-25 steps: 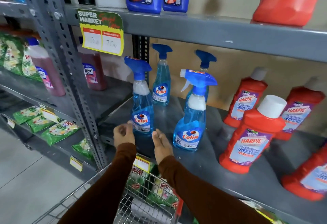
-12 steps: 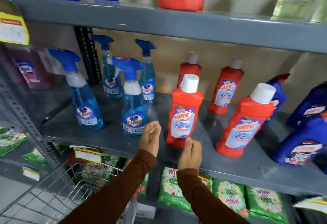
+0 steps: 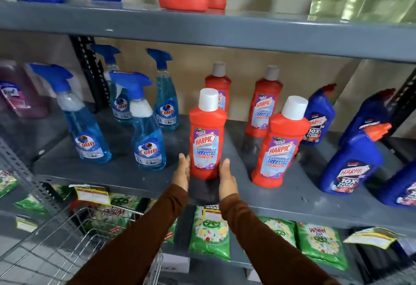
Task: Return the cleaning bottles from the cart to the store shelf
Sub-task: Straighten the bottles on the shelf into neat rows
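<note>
Wire cart (image 3: 67, 246) beside grey shelf (image 3: 126, 179), contents unclear.
Left hand (image 3: 182, 172) and right hand (image 3: 227, 177), fingers extended, flank upright white-capped red Harpic bottle (image 3: 207, 136).

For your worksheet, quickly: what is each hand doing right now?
Left hand: open, flat against the left side of the front red Harpic bottle.
Right hand: open, against the bottle's right side.

I saw the front Harpic bottle (image 3: 207, 136) upright on the middle shelf (image 3: 292, 201), my left hand (image 3: 182, 172) and right hand (image 3: 227, 177) flanking its base. Colin sprayers (image 3: 147, 124) stood to its left, another Harpic bottle (image 3: 279, 145) right, the cart (image 3: 67, 251) below-left.
</note>
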Demonstrator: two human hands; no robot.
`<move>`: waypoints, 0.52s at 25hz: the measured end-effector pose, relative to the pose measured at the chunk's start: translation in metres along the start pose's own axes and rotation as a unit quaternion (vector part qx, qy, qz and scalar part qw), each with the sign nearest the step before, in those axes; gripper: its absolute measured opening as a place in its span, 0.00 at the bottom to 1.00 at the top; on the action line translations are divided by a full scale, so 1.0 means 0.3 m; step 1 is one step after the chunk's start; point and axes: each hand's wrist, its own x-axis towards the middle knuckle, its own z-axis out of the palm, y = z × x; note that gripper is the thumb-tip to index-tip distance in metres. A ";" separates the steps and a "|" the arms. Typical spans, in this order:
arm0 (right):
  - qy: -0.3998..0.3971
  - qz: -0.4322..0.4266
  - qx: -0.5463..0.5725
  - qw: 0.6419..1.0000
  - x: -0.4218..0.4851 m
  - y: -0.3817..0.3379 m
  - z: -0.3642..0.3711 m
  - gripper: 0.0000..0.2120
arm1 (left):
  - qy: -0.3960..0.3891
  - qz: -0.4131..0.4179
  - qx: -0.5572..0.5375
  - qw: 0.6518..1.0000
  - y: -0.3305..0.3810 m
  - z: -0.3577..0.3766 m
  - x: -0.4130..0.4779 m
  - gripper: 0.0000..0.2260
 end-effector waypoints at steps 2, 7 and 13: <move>-0.008 0.004 -0.027 1.000 0.008 0.001 -0.021 0.28 | 0.004 -0.008 0.005 1.000 -0.009 -0.010 0.011 0.27; -0.001 0.019 -0.029 0.999 -0.020 -0.025 -0.029 0.26 | 0.040 -0.034 0.019 0.998 -0.019 -0.013 0.020 0.25; 0.011 -0.026 -0.066 0.997 -0.027 -0.014 -0.039 0.23 | 0.168 0.048 0.098 0.980 -0.034 0.025 -0.008 0.24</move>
